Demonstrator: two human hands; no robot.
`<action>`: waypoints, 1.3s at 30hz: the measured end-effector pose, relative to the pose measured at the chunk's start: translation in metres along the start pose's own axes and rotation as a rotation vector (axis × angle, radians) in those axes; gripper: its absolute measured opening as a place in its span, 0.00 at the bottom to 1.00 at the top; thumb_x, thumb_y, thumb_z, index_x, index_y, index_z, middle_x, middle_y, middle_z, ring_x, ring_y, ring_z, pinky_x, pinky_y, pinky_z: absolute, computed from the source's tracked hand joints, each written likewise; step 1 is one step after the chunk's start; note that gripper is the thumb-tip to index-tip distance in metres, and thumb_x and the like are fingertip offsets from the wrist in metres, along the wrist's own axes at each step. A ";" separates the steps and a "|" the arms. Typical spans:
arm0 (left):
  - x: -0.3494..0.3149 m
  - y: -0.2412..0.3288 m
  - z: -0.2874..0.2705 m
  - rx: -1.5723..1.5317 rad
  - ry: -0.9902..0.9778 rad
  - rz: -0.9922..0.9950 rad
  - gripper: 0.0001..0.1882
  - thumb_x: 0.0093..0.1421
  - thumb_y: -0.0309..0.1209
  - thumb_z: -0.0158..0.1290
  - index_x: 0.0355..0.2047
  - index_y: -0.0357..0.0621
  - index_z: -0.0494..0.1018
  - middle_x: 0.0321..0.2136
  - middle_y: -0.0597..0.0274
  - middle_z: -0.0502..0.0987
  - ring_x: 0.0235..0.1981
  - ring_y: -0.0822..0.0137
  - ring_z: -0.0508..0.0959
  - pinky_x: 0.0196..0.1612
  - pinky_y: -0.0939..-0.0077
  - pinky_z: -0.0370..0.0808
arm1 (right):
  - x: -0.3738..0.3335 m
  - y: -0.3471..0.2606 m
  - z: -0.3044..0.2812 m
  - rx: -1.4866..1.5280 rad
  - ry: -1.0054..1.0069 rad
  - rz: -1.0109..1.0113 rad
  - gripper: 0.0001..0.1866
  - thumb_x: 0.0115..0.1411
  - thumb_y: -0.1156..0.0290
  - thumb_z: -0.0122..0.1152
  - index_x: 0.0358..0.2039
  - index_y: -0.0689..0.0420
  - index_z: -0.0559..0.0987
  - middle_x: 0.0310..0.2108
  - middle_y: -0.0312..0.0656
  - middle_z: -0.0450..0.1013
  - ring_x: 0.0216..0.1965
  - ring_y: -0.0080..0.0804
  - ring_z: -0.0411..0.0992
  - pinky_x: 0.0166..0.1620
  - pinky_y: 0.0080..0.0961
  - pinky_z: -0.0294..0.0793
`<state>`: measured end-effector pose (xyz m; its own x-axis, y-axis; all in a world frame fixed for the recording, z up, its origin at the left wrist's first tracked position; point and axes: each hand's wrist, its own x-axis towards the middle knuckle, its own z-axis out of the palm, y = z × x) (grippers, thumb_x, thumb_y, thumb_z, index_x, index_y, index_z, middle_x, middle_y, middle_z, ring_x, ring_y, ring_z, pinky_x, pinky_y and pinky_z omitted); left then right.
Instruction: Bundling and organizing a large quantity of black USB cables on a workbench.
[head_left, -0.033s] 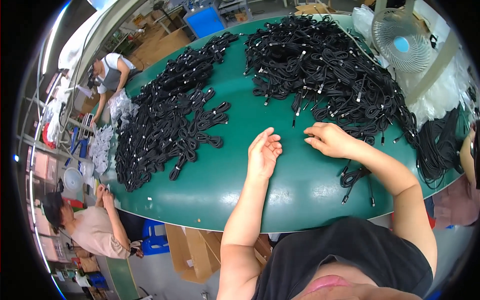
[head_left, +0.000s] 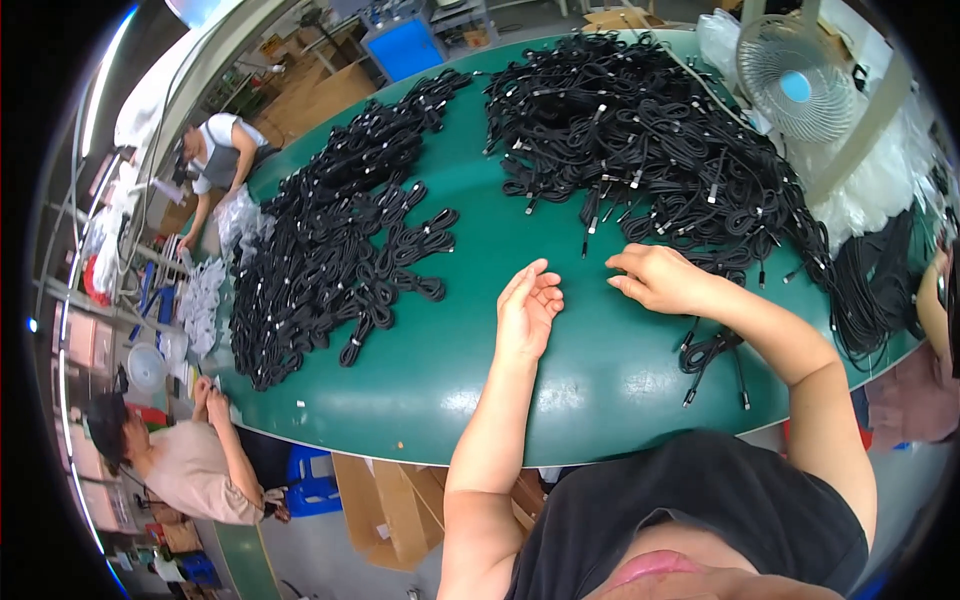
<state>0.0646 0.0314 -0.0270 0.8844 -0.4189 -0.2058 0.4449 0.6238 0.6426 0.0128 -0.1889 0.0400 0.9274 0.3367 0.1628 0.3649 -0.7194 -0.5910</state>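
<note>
My left hand [head_left: 530, 308] hovers over the middle of the green table [head_left: 470, 380], palm turned inward. Its fingers are loosely curled and apart from the thumb, with nothing in them. Facing it, my right hand [head_left: 655, 278] is bent at the wrist, thumb and fingers slightly apart and holding nothing. Just beyond the right hand lies a big tangled heap of black cables [head_left: 640, 130] with silvery plugs. A loose cable bundle [head_left: 708, 352] lies below my right wrist. To the left spreads a pile of coiled, tied black cables [head_left: 330, 240].
A fan [head_left: 795, 85] stands at the far right beside clear plastic bags [head_left: 880, 180]. More black cables [head_left: 870, 290] hang over the right edge. Two people [head_left: 190, 450] work along the left side, near grey-white bundles [head_left: 203, 300]. A cardboard box [head_left: 380, 510] sits below the front edge.
</note>
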 end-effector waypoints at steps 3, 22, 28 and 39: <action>0.003 -0.003 -0.004 0.104 0.029 0.028 0.12 0.60 0.31 0.45 0.40 0.35 0.69 0.28 0.55 0.75 0.26 0.68 0.74 0.29 0.76 0.72 | 0.006 -0.008 -0.016 -0.177 -0.054 -0.029 0.14 0.56 0.67 0.53 0.37 0.65 0.74 0.32 0.51 0.70 0.36 0.49 0.71 0.38 0.38 0.72; 0.002 -0.014 -0.006 0.290 -0.025 0.057 0.12 0.61 0.32 0.45 0.40 0.35 0.68 0.29 0.58 0.73 0.27 0.71 0.73 0.31 0.81 0.72 | 0.052 0.007 -0.007 -0.677 0.631 -0.313 0.19 0.45 0.80 0.57 0.41 0.61 0.72 0.32 0.44 0.64 0.38 0.42 0.64 0.48 0.39 0.63; 0.000 -0.006 0.006 0.241 -0.117 -0.021 0.19 0.63 0.42 0.42 0.40 0.36 0.68 0.29 0.60 0.73 0.27 0.72 0.73 0.31 0.82 0.71 | 0.028 -0.032 0.028 -0.394 0.525 -0.519 0.20 0.40 0.84 0.60 0.38 0.63 0.73 0.30 0.45 0.65 0.32 0.43 0.67 0.30 0.31 0.70; 0.003 -0.018 0.005 0.092 -0.045 0.042 0.07 0.61 0.32 0.47 0.38 0.44 0.66 0.29 0.72 0.68 0.32 0.79 0.68 0.34 0.83 0.66 | 0.019 -0.023 0.035 -0.191 0.206 -0.524 0.19 0.42 0.66 0.64 0.35 0.59 0.73 0.33 0.43 0.66 0.37 0.41 0.66 0.37 0.36 0.67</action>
<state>0.0582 0.0156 -0.0361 0.8940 -0.4238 -0.1452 0.3906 0.5788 0.7158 0.0194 -0.1449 0.0291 0.6093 0.5654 0.5559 0.7690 -0.5922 -0.2406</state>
